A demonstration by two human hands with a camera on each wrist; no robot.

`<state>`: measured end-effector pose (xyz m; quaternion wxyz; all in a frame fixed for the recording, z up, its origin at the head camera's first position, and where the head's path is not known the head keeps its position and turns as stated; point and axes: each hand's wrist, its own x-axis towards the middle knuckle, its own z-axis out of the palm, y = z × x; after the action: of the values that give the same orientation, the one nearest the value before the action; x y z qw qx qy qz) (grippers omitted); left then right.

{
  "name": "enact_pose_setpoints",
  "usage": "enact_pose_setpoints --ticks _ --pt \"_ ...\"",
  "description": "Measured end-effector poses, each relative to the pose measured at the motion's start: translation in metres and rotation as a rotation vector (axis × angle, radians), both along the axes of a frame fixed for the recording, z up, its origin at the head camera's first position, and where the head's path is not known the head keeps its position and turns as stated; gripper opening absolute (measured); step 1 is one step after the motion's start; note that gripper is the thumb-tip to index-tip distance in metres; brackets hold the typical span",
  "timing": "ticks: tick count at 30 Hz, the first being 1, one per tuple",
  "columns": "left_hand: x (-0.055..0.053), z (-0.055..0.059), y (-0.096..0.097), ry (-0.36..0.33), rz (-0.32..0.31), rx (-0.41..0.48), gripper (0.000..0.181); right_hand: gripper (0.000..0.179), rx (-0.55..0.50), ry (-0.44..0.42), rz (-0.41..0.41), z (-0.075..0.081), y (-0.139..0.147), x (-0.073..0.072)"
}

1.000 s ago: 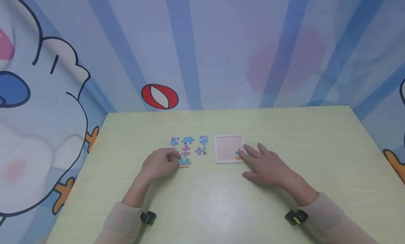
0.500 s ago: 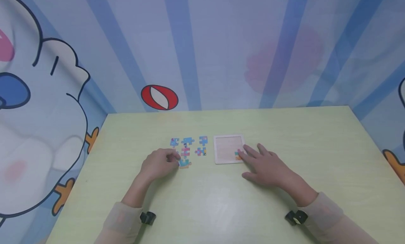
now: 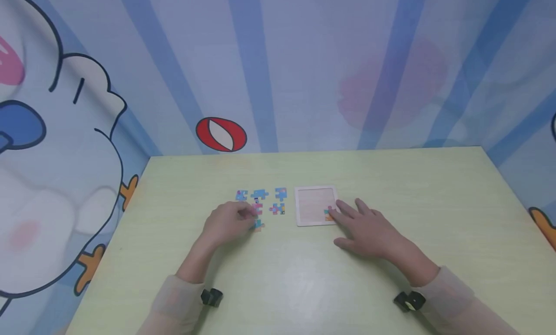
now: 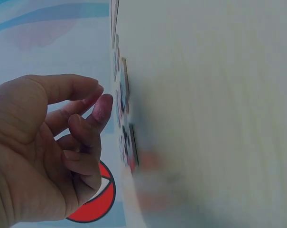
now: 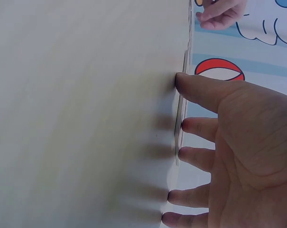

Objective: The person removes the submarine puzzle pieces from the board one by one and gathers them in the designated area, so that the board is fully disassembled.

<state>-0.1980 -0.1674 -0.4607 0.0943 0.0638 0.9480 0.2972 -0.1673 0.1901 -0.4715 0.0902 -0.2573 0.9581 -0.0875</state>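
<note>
In the head view my left hand [image 3: 228, 222] is over the left side of a group of jigsaw pieces. Its thumb and fingers are loosely bent with nothing seen between them, as the left wrist view also shows. Nearest its fingertips are a blue-and-orange jigsaw piece [image 3: 259, 225] and a pink one [image 3: 258, 209], both partly covered. My right hand [image 3: 367, 231] has its fingers spread, resting at the right side of a square puzzle tray [image 3: 298, 209] with a pale rim. One fingertip touches a small orange-and-teal jigsaw piece [image 3: 327, 216] in the tray's lower right corner.
Farther back lie blue jigsaw pieces, one at the left [image 3: 241, 195], a wider one [image 3: 260, 194] and one near the tray [image 3: 281, 194]. A multicoloured piece [image 3: 277, 209] sits between the pink one and the tray. A patterned cloth backdrop [image 3: 304, 74] rises behind the pale table [image 3: 295, 286].
My left hand has shifted a little to the right and covers more of the blue-and-orange piece. My right hand stays at the tray. The whole head view has shifted slightly.
</note>
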Motion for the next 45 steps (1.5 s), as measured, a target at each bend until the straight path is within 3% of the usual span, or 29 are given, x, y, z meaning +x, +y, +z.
enact_pose_setpoints --ticks 7,13,22,28,35,45 --pt "-0.008 -0.001 0.029 0.011 -0.047 0.018 0.012 0.069 -0.007 0.008 0.001 0.001 0.002 0.004" --pt "-0.015 -0.002 0.055 0.042 -0.157 0.032 0.013 0.066 -0.008 -0.001 0.004 0.002 0.002 0.010" --pt "-0.029 -0.002 0.101 0.005 -0.220 0.032 0.017 0.061 -0.003 0.029 0.038 0.003 0.005 0.016" --pt "-0.035 -0.008 0.126 -0.019 -0.269 0.054 0.020 0.056 0.004 0.049 0.062 0.006 0.004 0.018" --pt "-0.038 -0.015 0.144 -0.049 -0.285 0.053 0.025 0.055 0.006 0.060 0.072 0.007 0.004 0.018" --pt "-0.038 -0.019 0.156 -0.034 -0.283 -0.008 0.025 0.057 0.005 0.053 0.064 0.004 0.005 0.017"
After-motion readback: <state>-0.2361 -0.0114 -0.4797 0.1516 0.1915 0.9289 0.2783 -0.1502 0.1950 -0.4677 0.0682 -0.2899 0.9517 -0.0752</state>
